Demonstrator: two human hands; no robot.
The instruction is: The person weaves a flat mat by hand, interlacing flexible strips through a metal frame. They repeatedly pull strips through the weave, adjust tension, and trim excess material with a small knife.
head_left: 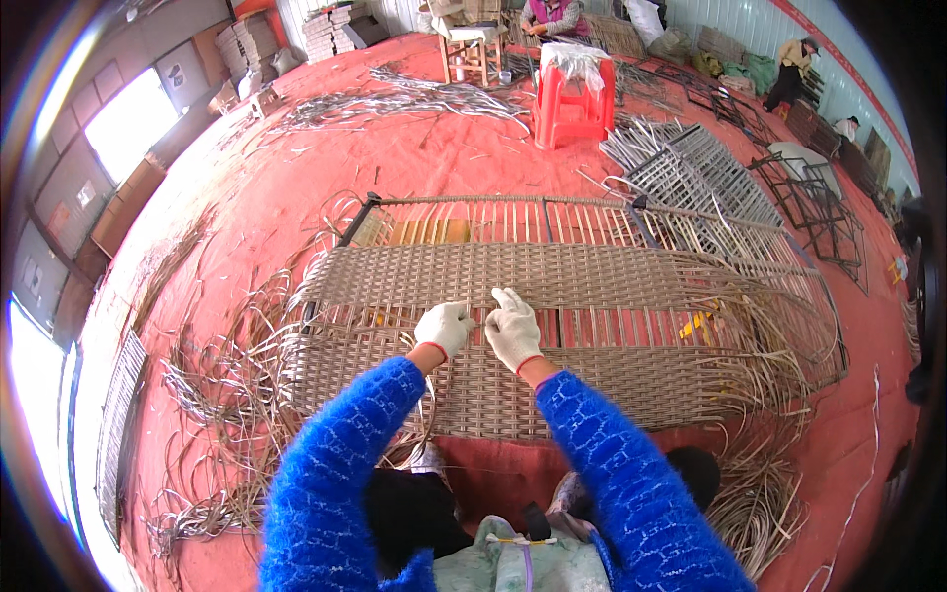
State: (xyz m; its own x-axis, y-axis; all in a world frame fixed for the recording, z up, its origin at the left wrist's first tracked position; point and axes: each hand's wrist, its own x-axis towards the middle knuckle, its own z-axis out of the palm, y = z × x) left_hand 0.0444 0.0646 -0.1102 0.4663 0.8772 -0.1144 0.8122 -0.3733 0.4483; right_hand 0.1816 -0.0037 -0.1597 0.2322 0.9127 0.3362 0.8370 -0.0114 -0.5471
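A large flat panel of brown-grey plastic wicker (493,276) lies in front of me, woven on a dark metal frame (359,219). Two dense woven bands cross it, with a gap of bare lengthwise strands (602,326) between them. My left hand (443,328), in a white knitted glove, is closed at that gap. Beside it my right hand (513,330), gloved alike, has its fingers bent and pinched together over the edge of the far band. Whatever strand either hand holds is too thin to make out.
Loose wicker strips (237,395) spill off both ends of the panel. Beyond it stand a red plastic stool (574,107) and a wooden chair (472,54). Grey slatted panels (695,173) and bare metal frames (819,212) lie to the right. Another person (554,18) sits far back.
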